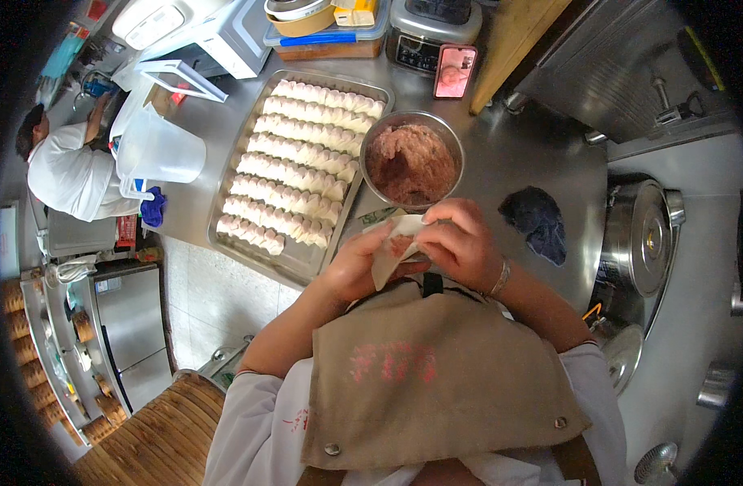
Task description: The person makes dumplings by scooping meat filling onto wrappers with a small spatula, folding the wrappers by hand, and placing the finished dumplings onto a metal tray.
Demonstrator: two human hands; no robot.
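My left hand point(362, 261) holds a thin dough wrapper point(386, 262) with a dab of ground meat filling point(400, 245) on it. The fingers of my right hand point(459, 243) pinch the wrapper's right edge. Just beyond my hands is a round steel bowl point(458, 176) of ground meat filling point(421, 155), hollowed at its near side. To the left of the bowl, a large metal tray point(298, 265) carries several rows of folded, uncooked dumplings point(298, 164).
A dark cloth point(535, 222) lies on the steel table point(499, 152) at right. A phone point(455, 71) leans against an appliance point(432, 36). A plastic pitcher point(165, 149) stands left of the tray, near an open-doored microwave point(228, 42). A person point(74, 170) in white is at far left.
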